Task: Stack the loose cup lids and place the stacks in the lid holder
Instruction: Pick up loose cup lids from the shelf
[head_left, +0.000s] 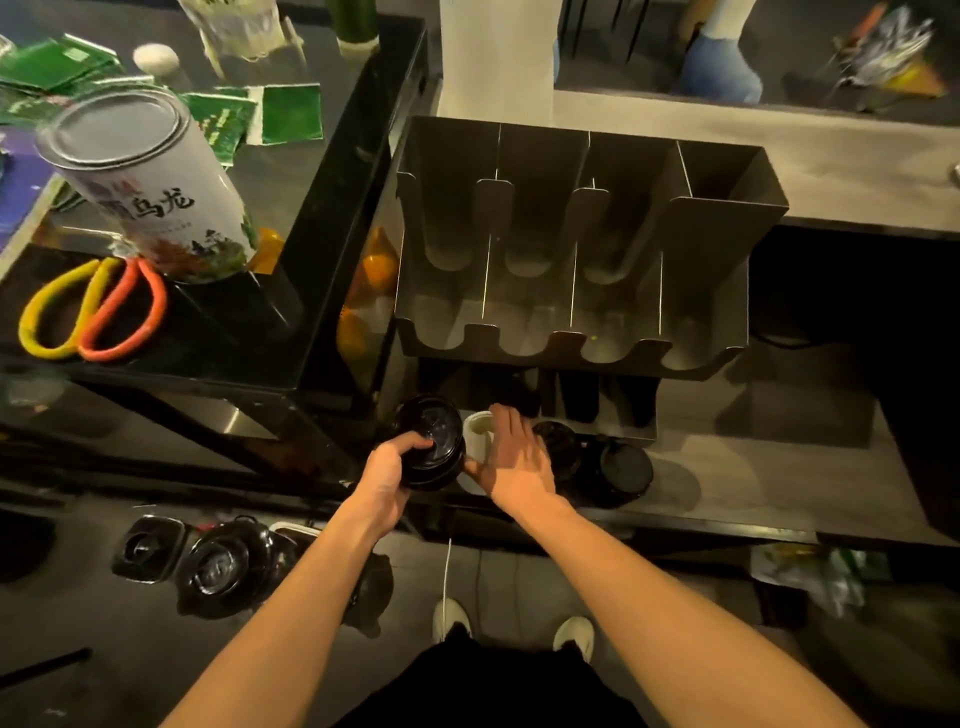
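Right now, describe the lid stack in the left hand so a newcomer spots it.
Find the grey sheet-metal lid holder with four slots. Below its front left corner, the left hand grips a short stack of round black plastic lids. The black lids lying to its right sit loose on the grey counter; this stack alone is gripped.

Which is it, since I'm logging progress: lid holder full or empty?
Empty: the lid holder shows bare metal in every visible slot, no lids.

The slots of the lid holder (727, 218) lie open from above; a white cup (478, 439) and loose lids (623, 470) crowd the counter (779, 483) below.
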